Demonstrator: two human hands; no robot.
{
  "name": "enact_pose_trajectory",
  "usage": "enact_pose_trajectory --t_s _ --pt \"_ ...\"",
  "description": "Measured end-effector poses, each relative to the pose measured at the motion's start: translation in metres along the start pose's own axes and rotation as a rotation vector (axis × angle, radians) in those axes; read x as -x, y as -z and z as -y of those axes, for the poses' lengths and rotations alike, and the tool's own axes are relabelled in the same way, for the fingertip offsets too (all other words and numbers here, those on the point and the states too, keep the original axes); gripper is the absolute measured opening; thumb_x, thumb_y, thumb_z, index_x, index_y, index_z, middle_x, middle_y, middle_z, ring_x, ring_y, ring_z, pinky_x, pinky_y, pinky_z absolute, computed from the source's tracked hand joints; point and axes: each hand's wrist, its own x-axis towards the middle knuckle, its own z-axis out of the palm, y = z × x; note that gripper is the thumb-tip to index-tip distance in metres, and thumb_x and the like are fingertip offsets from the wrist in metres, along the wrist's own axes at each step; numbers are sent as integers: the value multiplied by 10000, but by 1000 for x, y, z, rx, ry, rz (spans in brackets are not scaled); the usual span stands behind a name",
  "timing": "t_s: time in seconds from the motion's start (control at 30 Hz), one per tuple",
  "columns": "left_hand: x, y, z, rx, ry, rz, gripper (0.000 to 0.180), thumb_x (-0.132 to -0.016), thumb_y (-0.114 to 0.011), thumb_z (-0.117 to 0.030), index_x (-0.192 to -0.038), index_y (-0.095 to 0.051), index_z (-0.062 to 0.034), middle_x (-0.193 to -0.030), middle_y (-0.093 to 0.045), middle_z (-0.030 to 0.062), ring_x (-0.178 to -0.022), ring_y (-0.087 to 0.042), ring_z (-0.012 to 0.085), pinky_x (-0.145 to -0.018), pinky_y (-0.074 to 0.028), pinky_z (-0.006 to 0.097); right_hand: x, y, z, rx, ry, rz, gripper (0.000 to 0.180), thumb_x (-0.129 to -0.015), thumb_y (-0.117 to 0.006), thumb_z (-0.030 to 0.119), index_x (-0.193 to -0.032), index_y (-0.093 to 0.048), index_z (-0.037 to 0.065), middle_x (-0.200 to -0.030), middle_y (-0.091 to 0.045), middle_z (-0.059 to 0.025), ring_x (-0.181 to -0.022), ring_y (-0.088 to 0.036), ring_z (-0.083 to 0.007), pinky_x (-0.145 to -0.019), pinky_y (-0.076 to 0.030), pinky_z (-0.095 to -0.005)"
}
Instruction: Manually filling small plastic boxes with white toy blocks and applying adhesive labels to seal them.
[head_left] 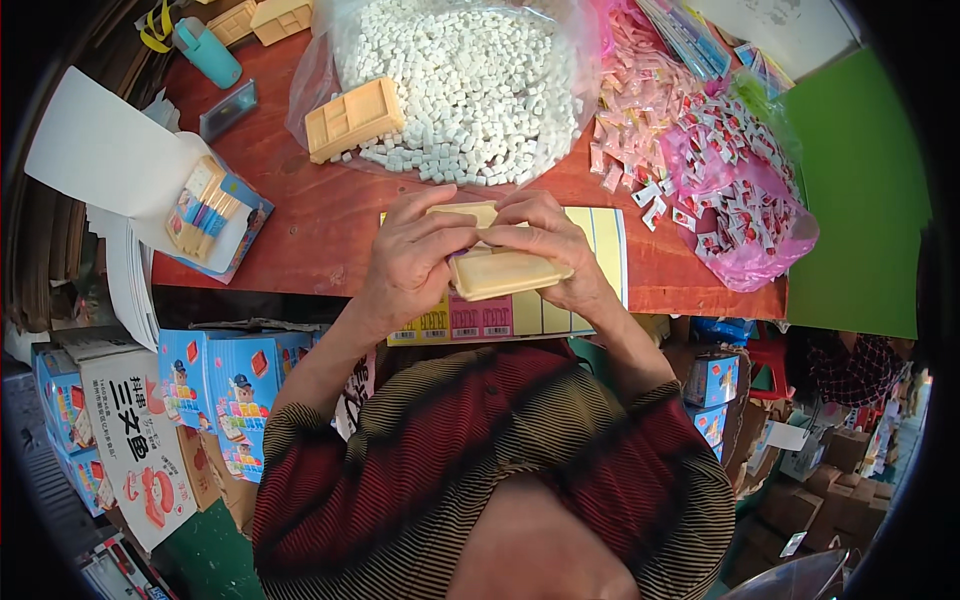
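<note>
Our left hand (412, 258) and right hand (548, 232) come close together, fingers clamped on a pale yellow tray (510, 275) they partly hide, above the near side of the red table (330, 225). On it we have a clear bag (315, 90) of white pieces (470, 90), a printed sheet (606, 235) beneath our hands, a pink bag (785, 255) of small sachets (745, 215), a compartmented tray (350, 120) and a teal bottle (207, 52).
</note>
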Motion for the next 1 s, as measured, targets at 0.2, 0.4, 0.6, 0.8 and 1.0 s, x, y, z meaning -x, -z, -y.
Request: enact_pose_trajectory --t_s 0.2,0.4,0.6,0.8,1.0 --pt "1 5 0 -40 37 35 281 -543 -521 12 -817 -549 -46 -844 -560 59 -908 -484 285 -782 -376 375 -3 -6 2 -184 -154 33 275 -605 -636 91 -869 -575 44 -856 -515 -77 -827 -486 -210 -739 -379 -295" --pt "11 -6 2 106 160 -94 238 -567 -545 -8 -803 -538 -41 -817 -552 101 -826 -518 285 -717 -412 366 -7 -7 1 -222 -153 120 237 -623 -633 81 -844 -572 19 -888 -521 -90 -828 -501 -192 -718 -393 -272" --pt "19 -14 4 119 115 -132 177 -629 -570 -47 -800 -526 -34 -733 -547 94 -725 -542 276 -623 -430 335 -1 -12 0 -350 -297 113 185 -642 -633 101 -778 -566 -6 -855 -538 -103 -772 -521 -177 -673 -410 -266" --pt "33 -12 12 413 618 -86 163 -708 -539 -31 -869 -525 -11 -777 -560 72 -736 -546 171 -655 -430 257 -9 -37 -15 -682 -552 -101 489 -676 -591 -25 -1100 -349 -2 -960 -509 -83 -828 -513 -144 -735 -419 -239" --pt "39 -6 26 664 703 -304 186 -710 -538 -20 -891 -529 20 -776 -551 30 -696 -494 54 -606 -412 198 -20 -61 -45 -670 -558 69 387 -717 -484 -72 -1084 -381 -8 -949 -531 -78 -864 -506 -131 -744 -410 -243"
